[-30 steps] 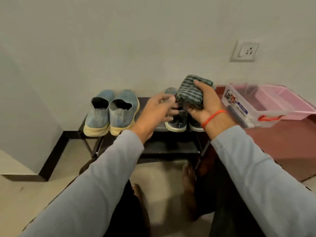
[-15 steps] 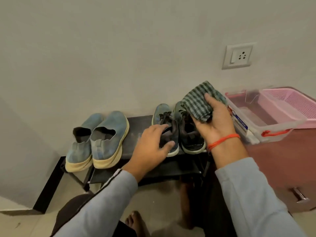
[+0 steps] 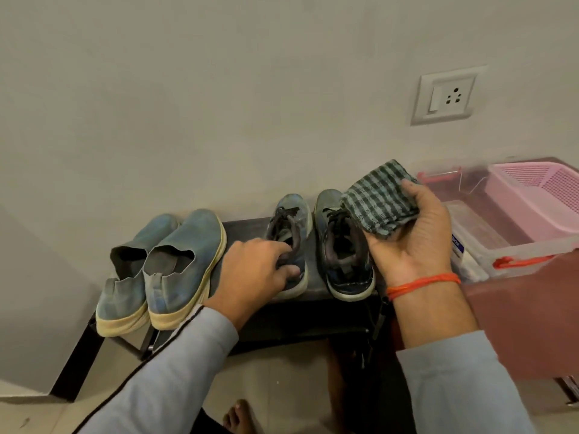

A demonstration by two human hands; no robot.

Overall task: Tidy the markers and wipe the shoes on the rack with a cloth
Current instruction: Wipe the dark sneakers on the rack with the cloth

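A low black shoe rack [image 3: 247, 223] stands against the wall. On its left sit two blue slip-on shoes [image 3: 175, 264] with cream soles. On its right sit two dark lace-up sneakers, one on the left [image 3: 293, 214] and one on the right [image 3: 338, 245]. My left hand [image 3: 253, 270] grips the left sneaker at its opening, fingers hooked inside the collar. My right hand [image 3: 413, 233] holds a folded green checked cloth [image 3: 376, 198] above the right sneaker. No markers are in view.
A clear plastic box [image 3: 488, 252] with red latches sits on a maroon cabinet [image 3: 517, 324] to the right, and a pink basket [image 3: 539, 195] rests in it. A wall socket [image 3: 445, 95] is above. My bare feet [image 3: 238, 418] are on the tiled floor below.
The view has come closer to the rack. My left hand has curled its fingers into the left sneaker's opening. My right hand still holds the cloth over the right sneaker.
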